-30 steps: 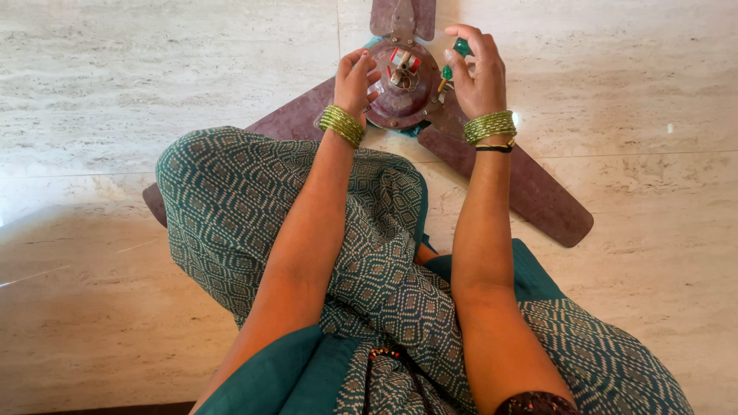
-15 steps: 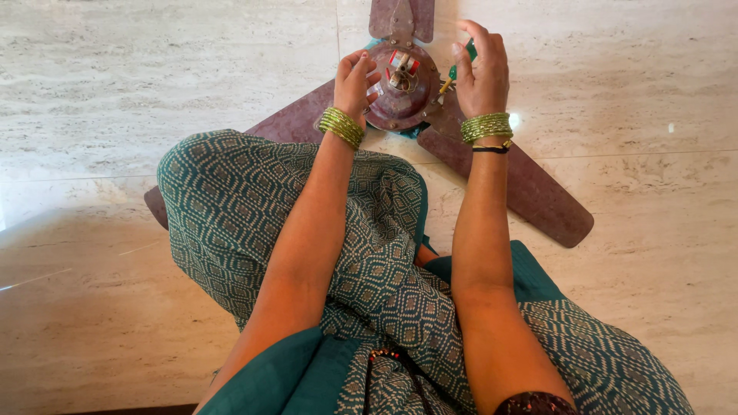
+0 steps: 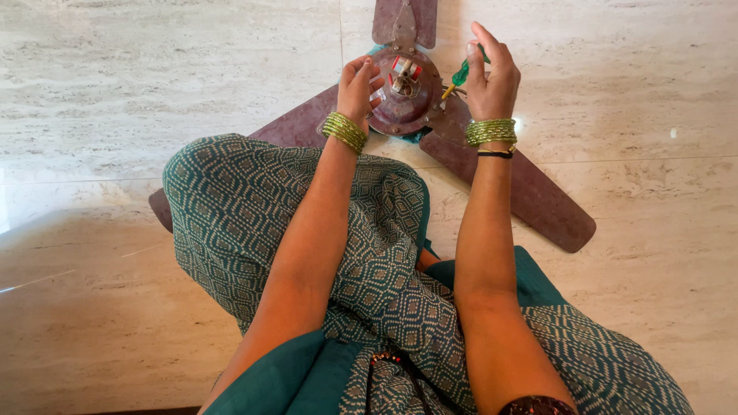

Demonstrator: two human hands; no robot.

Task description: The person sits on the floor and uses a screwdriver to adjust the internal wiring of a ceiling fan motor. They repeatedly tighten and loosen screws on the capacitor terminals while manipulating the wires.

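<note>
Now the right hand (image 3: 492, 77) grips a green screwdriver (image 3: 459, 75), tip slanting down-left toward the fan motor (image 3: 403, 100).

The ceiling fan's motor hub (image 3: 405, 92) lay on the stone floor (image 3: 154, 84) at twelve o'clock from the seated person's knees, with blades running out to twelve (image 3: 405, 19), four (image 3: 523, 188) and eight o'clock, the last passing under the patterned garment (image 3: 254, 215). The left hand (image 3: 357, 84) sat against the hub at nine o'clock. The right hand (image 3: 492, 77) stood at three o'clock, the screwdriver (image 3: 460, 75) between it and the hub.
</note>
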